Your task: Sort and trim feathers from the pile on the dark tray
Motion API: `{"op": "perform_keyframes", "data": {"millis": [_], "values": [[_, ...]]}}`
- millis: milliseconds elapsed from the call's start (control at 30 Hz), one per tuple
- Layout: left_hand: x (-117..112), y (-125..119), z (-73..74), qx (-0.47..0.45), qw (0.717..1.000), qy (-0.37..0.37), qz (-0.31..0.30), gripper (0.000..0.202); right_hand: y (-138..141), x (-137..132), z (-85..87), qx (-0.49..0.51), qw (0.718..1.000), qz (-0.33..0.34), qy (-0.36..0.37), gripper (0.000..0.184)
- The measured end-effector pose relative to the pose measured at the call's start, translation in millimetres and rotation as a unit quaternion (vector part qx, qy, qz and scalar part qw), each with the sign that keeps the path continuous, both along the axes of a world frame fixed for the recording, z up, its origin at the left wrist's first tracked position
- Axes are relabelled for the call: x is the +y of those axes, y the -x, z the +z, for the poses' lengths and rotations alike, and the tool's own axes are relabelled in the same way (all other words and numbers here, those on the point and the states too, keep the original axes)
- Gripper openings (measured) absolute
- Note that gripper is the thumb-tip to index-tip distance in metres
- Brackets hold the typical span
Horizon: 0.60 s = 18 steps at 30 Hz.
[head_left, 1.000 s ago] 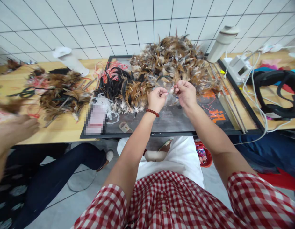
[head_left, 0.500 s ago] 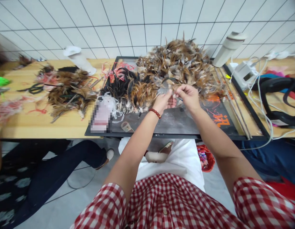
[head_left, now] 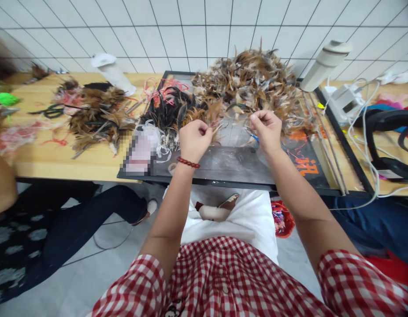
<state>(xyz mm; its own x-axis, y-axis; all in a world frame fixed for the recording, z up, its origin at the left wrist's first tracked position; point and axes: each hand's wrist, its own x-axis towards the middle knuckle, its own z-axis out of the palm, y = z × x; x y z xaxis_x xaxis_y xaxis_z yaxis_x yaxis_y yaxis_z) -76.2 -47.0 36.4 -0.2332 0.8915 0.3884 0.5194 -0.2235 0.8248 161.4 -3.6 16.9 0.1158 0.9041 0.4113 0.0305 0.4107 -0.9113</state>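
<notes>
My left hand (head_left: 195, 140), with a red bead bracelet at its wrist, is closed in a pinch over the dark board (head_left: 230, 165). A brown feather (head_left: 214, 112) stands up at its fingertips, its pale quill end near the thumb. My right hand (head_left: 266, 130) is pinched at the edge of the large brown feather pile (head_left: 250, 83); what its fingers hold, if anything, is too small to make out. A small blue item (head_left: 254, 137) shows beside its thumb. Black feathers (head_left: 172, 108) lie in a row beyond my left hand.
Thin sticks (head_left: 326, 145) lie along the board's right side, near a white charger (head_left: 346, 102) with cables. Bottles stand at the back, one a pale flask (head_left: 326, 65). More feathers (head_left: 98, 116) and black scissors (head_left: 52, 111) lie leftward. A seated person's leg (head_left: 91, 220) is at left.
My hands were close together over the board and have moved apart. The left went leftward with the brown feather; the right shifted slightly right and up. The view has tilted a little.
</notes>
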Motion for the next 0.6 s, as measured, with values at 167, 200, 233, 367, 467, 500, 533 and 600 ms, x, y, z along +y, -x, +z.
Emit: {"op": "perform_keyframes", "data": {"millis": [167,200,233,367,467,500,533,600], "values": [[-7.2,38.0,-11.6,0.094,0.993,0.073,0.009,0.023,2.3,4.4,-5.6,-0.004,1.0,-0.012,0.011,0.046],[-7.1,42.1,-12.5,0.124,0.986,0.11,-0.017,0.019,2.7,5.1,-6.6,-0.003,1.0,-0.011,0.014,0.046],[-7.5,45.4,-11.8,0.144,0.98,0.131,-0.032,0.018,2.6,6.2,-7.4,-0.002,1.0,-0.012,0.015,0.046],[-16.5,43.5,6.6,0.098,0.992,0.062,-0.041,0.019,-6.4,15.8,-7.8,-0.006,0.999,-0.039,0.007,0.049],[-22.4,12.5,21.9,0.063,0.996,0.001,-0.063,0.01,-23.0,25.4,-5.0,-0.02,0.997,-0.069,0.0,0.048],[-21.3,-2.6,23.7,0.047,0.994,-0.005,-0.102,0.009,-29.6,27.5,-3.6,-0.037,0.996,-0.08,-0.005,0.044],[-17.9,-18.6,23.3,0.037,0.99,-0.007,-0.136,0.008,-36.2,28.5,-2.0,-0.066,0.994,-0.09,-0.01,0.039],[-4.2,-48.3,17.4,0.054,0.984,-0.003,-0.17,0.008,-48.0,27.2,2.0,-0.163,0.982,-0.098,-0.016,0.024]]}}
